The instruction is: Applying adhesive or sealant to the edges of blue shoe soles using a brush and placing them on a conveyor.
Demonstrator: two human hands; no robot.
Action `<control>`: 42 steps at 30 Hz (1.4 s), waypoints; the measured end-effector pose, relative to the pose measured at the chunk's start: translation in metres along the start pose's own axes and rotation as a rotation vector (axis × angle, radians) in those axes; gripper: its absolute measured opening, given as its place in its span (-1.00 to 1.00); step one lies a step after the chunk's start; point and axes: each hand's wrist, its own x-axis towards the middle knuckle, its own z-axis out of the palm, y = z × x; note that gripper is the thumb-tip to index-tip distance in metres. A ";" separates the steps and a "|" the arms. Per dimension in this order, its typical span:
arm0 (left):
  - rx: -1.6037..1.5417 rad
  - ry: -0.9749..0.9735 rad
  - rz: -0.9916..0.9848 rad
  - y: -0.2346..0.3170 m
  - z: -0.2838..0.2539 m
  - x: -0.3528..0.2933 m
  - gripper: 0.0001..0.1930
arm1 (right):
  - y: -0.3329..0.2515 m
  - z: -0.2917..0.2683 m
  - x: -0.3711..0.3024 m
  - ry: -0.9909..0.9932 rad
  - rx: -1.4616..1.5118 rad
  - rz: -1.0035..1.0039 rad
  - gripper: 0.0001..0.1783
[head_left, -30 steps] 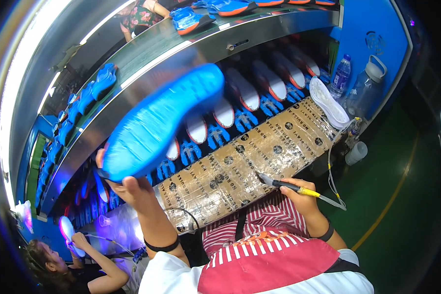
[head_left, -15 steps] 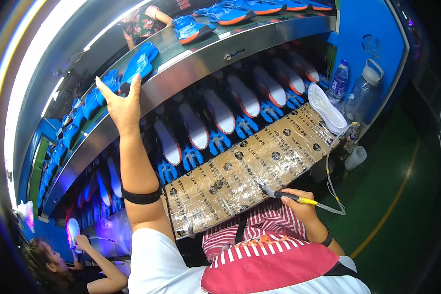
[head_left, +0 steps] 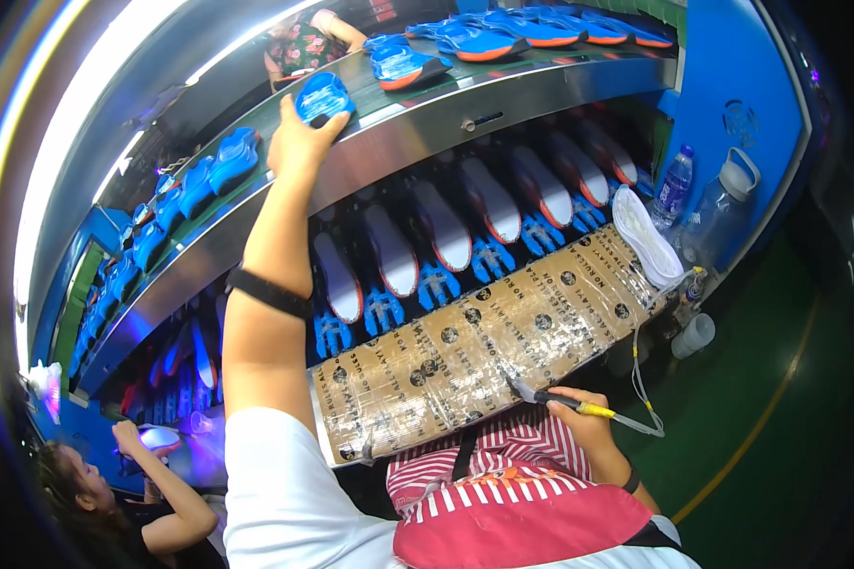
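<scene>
Up at the conveyor belt point(head_left: 375, 106), my left hand point(head_left: 299, 144) grips the near end of a blue shoe sole point(head_left: 324, 95), its thumb and fingers on either side. The sole's glossy, wet-looking inside faces up. Low on the right, my right hand point(head_left: 584, 422) is closed around a dark-handled glue brush point(head_left: 541, 396) with a yellow section and a clear hose. Its bristles touch or hover just over the cardboard-topped bench point(head_left: 446, 351); I cannot tell which. A white shoe upper point(head_left: 647, 237) lies at the bench's right end.
More blue soles with orange edges point(head_left: 489, 43) line the belt. Under it sit several shoe uppers on lasts point(head_left: 446, 228). A purple-labelled bottle point(head_left: 674, 185) and a clear jug point(head_left: 716, 204) stand at right. One co-worker point(head_left: 95, 484) sits lower left; another person point(head_left: 308, 47) is across the belt.
My left hand has moved right and farther up along the belt with the blue sole, which has turned. My right hand keeps its hold on the brush. The lower-left co-worker's hand has risen.
</scene>
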 end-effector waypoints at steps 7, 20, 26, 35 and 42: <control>-0.041 -0.033 -0.041 0.005 0.013 0.018 -0.02 | 0.007 -0.002 -0.008 0.005 -0.044 0.005 -0.74; 0.160 0.231 0.261 -0.135 -0.071 0.004 -0.53 | 0.002 -0.006 -0.009 -0.026 -0.078 -0.024 -0.74; -0.884 0.925 0.286 -0.111 -0.076 -0.090 -0.76 | 0.002 -0.002 -0.007 -0.015 -0.070 0.045 -0.73; -2.703 -0.741 -0.084 -0.100 -0.003 -0.141 -0.10 | -0.004 -0.004 -0.013 -0.053 0.072 0.059 -0.73; -2.347 -0.674 -0.298 -0.068 0.015 -0.221 -0.18 | -0.020 -0.008 -0.016 0.056 0.156 0.088 -0.76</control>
